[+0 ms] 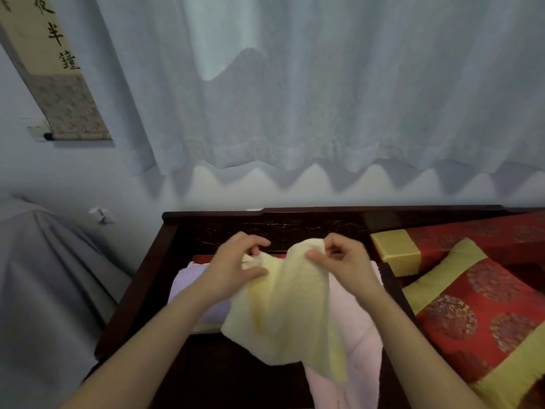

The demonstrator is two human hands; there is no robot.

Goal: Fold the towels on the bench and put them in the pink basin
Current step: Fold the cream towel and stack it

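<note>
A pale yellow towel (290, 308) hangs in the air above the dark wooden bench (141, 290). My left hand (236, 261) pinches its upper left edge and my right hand (342, 261) pinches its upper right edge, the two hands close together. Below it a pink towel (354, 335) lies spread on the bench and droops over the front. A lilac striped towel (188, 287) lies flat to the left, partly hidden by my left forearm. No pink basin is in view.
Red and gold cushions (477, 314) and a gold-ended bolster (398, 255) fill the bench's right side. A white curtain (295, 98) hangs behind. Grey draped furniture (44, 276) stands on the left, under a calligraphy scroll (56, 72).
</note>
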